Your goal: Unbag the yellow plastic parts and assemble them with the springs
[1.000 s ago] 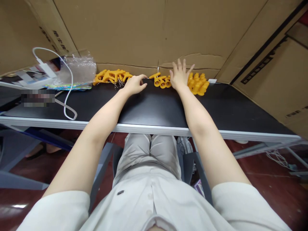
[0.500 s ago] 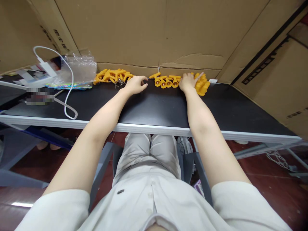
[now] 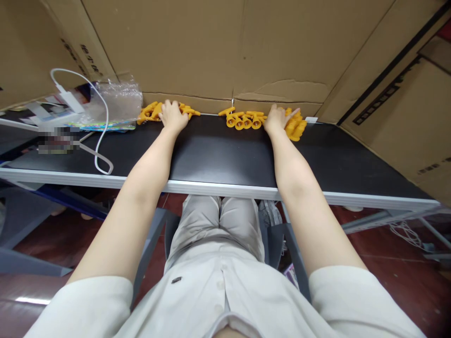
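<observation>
At the far edge of the black table (image 3: 218, 155), three groups of yellow plastic parts lie against the cardboard wall. My left hand (image 3: 172, 116) rests on the left pile of yellow parts (image 3: 150, 112), fingers curled down over them. My right hand (image 3: 276, 120) is closed on the near side of the right pile of yellow parts (image 3: 296, 126), with one finger lying across its top. Between my hands, untouched, sits a short row of yellow parts (image 3: 243, 121) with round ends.
A crumpled clear plastic bag (image 3: 118, 99) lies left of the left pile. A white charger and looping cable (image 3: 100, 141) trail over papers at the table's left. Cardboard sheets (image 3: 197, 47) wall in the back and right side. The table's white front edge (image 3: 225, 189) runs above my lap.
My left hand slid left from the table's middle onto the left pile. My right hand, open and raised a second ago, dropped onto the right pile and closed.
</observation>
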Demonstrator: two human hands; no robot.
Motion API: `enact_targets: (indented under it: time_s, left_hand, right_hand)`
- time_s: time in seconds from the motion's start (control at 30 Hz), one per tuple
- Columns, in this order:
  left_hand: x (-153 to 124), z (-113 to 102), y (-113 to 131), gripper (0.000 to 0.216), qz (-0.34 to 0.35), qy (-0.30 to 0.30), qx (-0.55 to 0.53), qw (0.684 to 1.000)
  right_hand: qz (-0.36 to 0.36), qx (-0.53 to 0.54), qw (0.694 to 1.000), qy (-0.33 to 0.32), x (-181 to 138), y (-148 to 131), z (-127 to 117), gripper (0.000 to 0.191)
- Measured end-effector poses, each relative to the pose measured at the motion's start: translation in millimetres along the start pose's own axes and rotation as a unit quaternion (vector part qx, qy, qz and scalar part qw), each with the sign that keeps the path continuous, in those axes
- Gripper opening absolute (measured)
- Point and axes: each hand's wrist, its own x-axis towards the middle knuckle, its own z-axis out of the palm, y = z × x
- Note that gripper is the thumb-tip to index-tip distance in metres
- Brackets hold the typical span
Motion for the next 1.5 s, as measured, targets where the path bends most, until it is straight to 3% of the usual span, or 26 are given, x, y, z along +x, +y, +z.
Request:
enact_targets:
  time_s: [0.17,0.3,0.5,0.57,0.67,0.77,1.03,1.17,1.23,1.33,1.5]
  left_hand:
    - [4.8,1.1,-14.0,0.073,-0.092,-0.057,-0.008,0.994]
    - [8.6,5.3,-20.6,0.078,-0.084,-0.085,-0.051,0.992]
    - [0.9,5.5,-18.7,0.076,-0.077,-0.129,0.023,0.988]
    - [1.0,6.7,-18.9,0.074,-0.075,-0.119,0.018,0.99]
    - [5.1,7.6,-20.5,0.058,-0.064,-0.099,-0.009,0.993]
    - [9.3,5.4,-21.9,0.073,-0.07,-0.112,0.001,0.991]
    - [19.0,3.4,-28.4,0.074,-0.055,0.044,-0.055,0.996]
    - [17.8,1.3,-21.4,0.036,-0.039,0.071,-0.073,0.994]
    - [13.6,-0.7,-14.5,0.021,-0.021,0.1,-0.095,0.99]
    - [7.6,-2.6,-4.0,0.02,-0.024,0.131,-0.125,0.983]
    - [13.4,2.0,-0.9,0.028,-0.021,0.103,-0.128,0.986]
  right_hand:
    - [-0.004,0.008,1.0,0.006,-1.0,2.4,0.2,0.057]
    - [-0.013,0.024,0.999,0.024,-2.6,1.1,-1.3,0.058]
    - [-0.014,-0.005,0.999,0.038,-8.0,-7.9,-9.4,0.057]
    - [-0.021,-0.008,0.999,0.045,-8.8,-10.6,-11.4,0.061]
    - [-0.052,0.022,0.996,0.061,-7.6,-16.2,-12.6,0.064]
    - [-0.107,0.068,0.99,0.06,-8.0,-28.7,-15.6,0.058]
    - [-0.213,0.062,0.972,-0.074,-31.7,-75.2,-23.7,0.05]
    - [-0.256,0.062,0.946,-0.188,-34.5,-77.8,-14.6,0.039]
    - [-0.254,0.071,0.943,-0.201,-33.2,-76.4,-11.7,0.037]
    - [-0.243,0.085,0.942,-0.213,-30.9,-75.4,-10.3,0.034]
    - [-0.26,0.067,0.941,-0.204,-28.9,-75.8,-7.2,0.036]
